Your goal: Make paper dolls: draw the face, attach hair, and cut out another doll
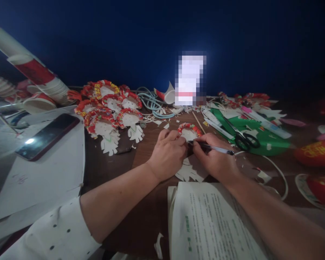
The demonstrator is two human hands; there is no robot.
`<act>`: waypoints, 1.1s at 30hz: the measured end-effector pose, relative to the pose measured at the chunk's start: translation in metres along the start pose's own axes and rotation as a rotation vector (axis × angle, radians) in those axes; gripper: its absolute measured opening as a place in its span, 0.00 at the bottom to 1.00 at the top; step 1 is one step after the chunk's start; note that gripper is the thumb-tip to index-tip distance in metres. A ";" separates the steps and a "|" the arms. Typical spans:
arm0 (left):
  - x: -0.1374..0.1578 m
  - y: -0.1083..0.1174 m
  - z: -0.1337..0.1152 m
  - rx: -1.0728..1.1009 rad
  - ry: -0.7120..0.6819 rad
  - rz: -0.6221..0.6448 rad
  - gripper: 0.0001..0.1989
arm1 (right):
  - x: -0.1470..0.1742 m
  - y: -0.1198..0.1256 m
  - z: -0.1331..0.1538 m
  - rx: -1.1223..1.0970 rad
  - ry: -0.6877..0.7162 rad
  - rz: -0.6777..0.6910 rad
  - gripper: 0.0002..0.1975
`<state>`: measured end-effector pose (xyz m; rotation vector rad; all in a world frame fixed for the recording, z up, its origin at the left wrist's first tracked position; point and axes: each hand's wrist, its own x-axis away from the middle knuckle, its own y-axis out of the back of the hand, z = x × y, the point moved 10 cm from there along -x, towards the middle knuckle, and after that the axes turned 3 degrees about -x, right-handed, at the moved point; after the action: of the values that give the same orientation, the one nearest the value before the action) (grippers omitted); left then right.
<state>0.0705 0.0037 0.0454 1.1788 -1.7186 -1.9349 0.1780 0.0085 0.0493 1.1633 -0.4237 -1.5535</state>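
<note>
A white paper cut-out figure (189,135) with a red, patterned rim lies on the brown table in front of me. My left hand (169,153) has its fingers curled and pressed on the figure's left side, holding it down. In my right hand (215,155) is a pen (219,148), gripped between thumb and fingers with its tip against the paper. The figure's middle is hidden behind both hands. Its lower end, cut into strips (189,173), shows below them, just above an open book (206,220).
Similar paper figures (130,117) are piled at the back left, near stacked paper cups (47,81) and a phone (48,136) with its light on. A blurred bright screen (191,79) stands behind. Scissors (242,139) and markers lie on green paper (273,146) at right, among paper scraps.
</note>
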 end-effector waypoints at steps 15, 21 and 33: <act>0.000 0.001 0.000 0.012 -0.001 0.009 0.10 | -0.001 -0.002 -0.002 -0.004 -0.022 0.011 0.08; 0.000 0.000 -0.001 0.000 -0.010 0.018 0.11 | -0.001 0.011 0.002 -0.063 0.002 -0.095 0.07; 0.000 0.002 -0.001 -0.003 -0.005 -0.008 0.11 | -0.001 0.001 -0.006 -0.040 -0.063 -0.013 0.09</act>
<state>0.0707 0.0026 0.0468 1.1828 -1.7150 -1.9465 0.1833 0.0105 0.0479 1.0907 -0.4260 -1.6064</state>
